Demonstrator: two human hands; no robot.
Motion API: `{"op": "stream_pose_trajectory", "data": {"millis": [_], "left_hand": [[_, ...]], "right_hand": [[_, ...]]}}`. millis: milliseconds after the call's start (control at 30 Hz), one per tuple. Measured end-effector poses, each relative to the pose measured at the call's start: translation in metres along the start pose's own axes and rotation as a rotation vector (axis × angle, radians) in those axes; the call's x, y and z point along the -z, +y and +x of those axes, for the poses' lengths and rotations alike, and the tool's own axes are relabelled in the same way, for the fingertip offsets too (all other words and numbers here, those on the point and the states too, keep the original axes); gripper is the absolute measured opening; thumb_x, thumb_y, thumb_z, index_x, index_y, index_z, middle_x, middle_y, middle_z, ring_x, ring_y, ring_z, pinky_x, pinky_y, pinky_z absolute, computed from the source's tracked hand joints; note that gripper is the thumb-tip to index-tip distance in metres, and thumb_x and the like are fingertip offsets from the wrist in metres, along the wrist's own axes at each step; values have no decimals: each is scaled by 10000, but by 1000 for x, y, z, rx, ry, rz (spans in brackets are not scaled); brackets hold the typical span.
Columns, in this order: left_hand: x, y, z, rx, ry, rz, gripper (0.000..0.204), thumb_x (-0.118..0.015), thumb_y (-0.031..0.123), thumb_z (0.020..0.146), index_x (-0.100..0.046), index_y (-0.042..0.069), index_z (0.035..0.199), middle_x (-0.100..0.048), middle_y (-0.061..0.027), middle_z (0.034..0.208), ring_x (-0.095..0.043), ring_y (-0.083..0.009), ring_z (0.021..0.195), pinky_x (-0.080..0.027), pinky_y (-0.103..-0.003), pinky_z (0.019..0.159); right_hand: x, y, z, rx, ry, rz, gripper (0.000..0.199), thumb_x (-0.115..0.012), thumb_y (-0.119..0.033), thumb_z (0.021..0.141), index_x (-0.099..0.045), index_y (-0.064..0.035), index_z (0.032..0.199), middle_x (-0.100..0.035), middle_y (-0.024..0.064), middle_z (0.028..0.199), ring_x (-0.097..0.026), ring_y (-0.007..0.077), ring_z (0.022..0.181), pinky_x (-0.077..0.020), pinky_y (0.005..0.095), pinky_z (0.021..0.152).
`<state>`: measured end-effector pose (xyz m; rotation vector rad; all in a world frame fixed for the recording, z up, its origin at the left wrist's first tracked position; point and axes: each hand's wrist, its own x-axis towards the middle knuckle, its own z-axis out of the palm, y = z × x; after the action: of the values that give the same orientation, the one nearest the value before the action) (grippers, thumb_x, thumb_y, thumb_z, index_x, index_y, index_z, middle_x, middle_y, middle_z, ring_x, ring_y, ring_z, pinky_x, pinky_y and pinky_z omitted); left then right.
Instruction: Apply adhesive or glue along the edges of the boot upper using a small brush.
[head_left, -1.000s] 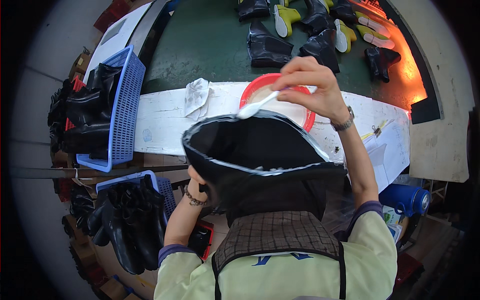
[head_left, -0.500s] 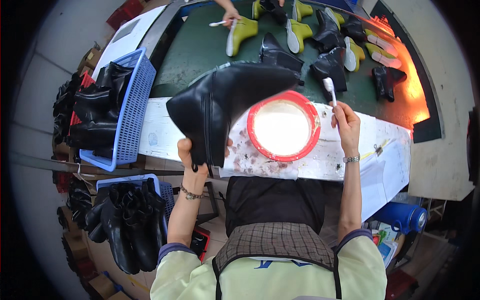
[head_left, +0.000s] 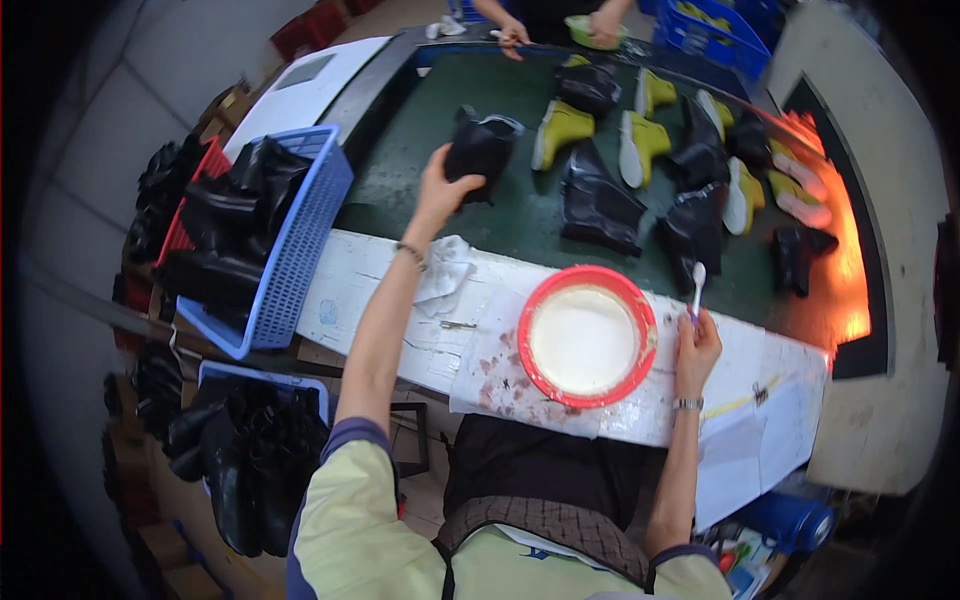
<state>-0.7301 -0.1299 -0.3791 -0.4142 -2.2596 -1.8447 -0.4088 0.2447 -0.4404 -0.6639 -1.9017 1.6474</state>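
Note:
My left hand (head_left: 445, 190) reaches far out over the green surface, its fingers closed around a black boot (head_left: 484, 152). White shows along the rim of that boot's sole. On the right, my right hand (head_left: 697, 345) grips a toothbrush (head_left: 698, 285) by its handle, with the white-coated head pointing up. Between my arms, a red bowl (head_left: 530, 361) of white liquid stands on the white board. Another black boot (head_left: 597, 205) lies on the green surface beyond the bowl.
Yellow boot shapes (head_left: 640, 146) and black boots cover the right half of the green belt (head_left: 400, 130). Orange light glows at its right end. A blue basket (head_left: 300, 260) of black boots stands at left, a second below. Across the belt, another person's hand (head_left: 512, 38) holds a brush.
My left hand has carried the black boot from above the white board out over the green surface. My right hand still holds the toothbrush. The other person's hand has moved away from a yellow piece.

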Motion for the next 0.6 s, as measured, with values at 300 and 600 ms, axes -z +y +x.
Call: {"op": "stream_pose_trajectory", "data": {"millis": [300,600], "left_hand": [[-68,-49,109,-100,70,326,858,-867,196,600,-537,104,1387,-625,-189,1203,-603,-351,1158,-493,-413,1016],[-78,3,118,-72,-51,393,731,-787,247,741,-540,123,1418,-588,-218,1314,-568,-358,1218,-457,-432,1061]], "right_hand": [[-6,-9,-8,-76,-29,102,234,-641,-66,987,-636,17,1206,-598,-32,780,-453,11,558,-349,175,464],[-1,-3,-5,-57,42,37,143,-606,-175,1033,-656,-46,1070,-474,-87,621,-345,-8,457,-246,182,382]]}}
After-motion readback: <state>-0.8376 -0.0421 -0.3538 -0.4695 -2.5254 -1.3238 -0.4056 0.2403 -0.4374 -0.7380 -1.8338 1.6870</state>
